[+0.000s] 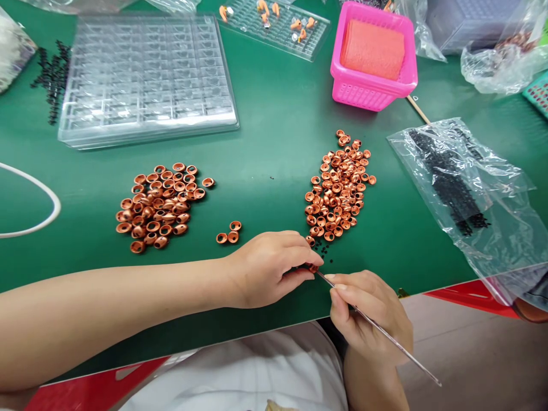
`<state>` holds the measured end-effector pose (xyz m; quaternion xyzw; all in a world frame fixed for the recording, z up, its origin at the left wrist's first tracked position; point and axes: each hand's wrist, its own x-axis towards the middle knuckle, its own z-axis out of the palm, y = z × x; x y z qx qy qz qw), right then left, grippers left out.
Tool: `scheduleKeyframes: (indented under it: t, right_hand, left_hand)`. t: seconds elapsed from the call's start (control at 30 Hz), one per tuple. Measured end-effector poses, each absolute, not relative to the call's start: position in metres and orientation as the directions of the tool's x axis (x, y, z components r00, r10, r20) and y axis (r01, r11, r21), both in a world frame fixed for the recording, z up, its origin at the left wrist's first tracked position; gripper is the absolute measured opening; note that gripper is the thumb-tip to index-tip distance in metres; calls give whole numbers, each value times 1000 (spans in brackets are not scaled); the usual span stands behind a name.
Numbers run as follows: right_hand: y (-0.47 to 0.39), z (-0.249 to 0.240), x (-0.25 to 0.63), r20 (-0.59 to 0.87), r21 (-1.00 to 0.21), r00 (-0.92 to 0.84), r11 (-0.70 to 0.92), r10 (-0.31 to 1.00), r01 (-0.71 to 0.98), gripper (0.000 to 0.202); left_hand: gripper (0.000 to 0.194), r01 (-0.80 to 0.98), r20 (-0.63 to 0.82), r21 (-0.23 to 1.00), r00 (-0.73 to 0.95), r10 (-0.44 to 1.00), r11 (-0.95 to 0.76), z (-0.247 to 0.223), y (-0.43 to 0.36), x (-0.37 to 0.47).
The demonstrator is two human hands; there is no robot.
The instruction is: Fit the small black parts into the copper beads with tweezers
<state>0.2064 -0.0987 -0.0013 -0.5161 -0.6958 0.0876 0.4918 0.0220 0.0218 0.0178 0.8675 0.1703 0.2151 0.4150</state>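
Near the table's front edge, my left hand [274, 265] pinches a small copper-coloured cup-shaped piece [313, 268], mostly hidden by the fingers. My right hand [370, 314] grips a thin metal pick [396, 341] like a pen, its tip at that piece. Just beyond the fingertips lie several tiny black bits [324, 250]. A heap of similar copper cups [338, 188] spreads behind them. To the left lies a second heap of copper cups [158, 205], some showing a dark hole. Between the heaps, 3 loose cups [233, 236] sit close to my left wrist.
Clear plastic compartment trays [148, 74] are stacked at the back left beside black sprue-like parts [53, 74]. A pink basket [363, 94] holds an orange-red foam block [372, 48]. On the right rests a plastic bag [505, 188] with black strips. A white cable [53, 200] loops at the left.
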Motion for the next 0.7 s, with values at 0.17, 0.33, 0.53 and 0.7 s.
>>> scheduleKeyframes:
  t: [0.17,0.33,0.53,0.7]
  right_hand:
    - [-99,-2,206,600,-630,29,449,800,634,32]
    - [-99,-3,207,593,-631,22,447,805,633,32]
    - [-99,-2,207,598,-625,10,459,801,631,29]
    - [-98,-2,208,594,-620,11,449,804,643,31]
  left_hand:
    - [16,114,235,794,849,474,-597,18,21,22]
    - [16,118,225,798,851,473,-591,17,22,21]
    - [16,117,224,801,851,474,-587,18,22,22]
    - [16,111,231,799,851,471,-591,18,22,22]
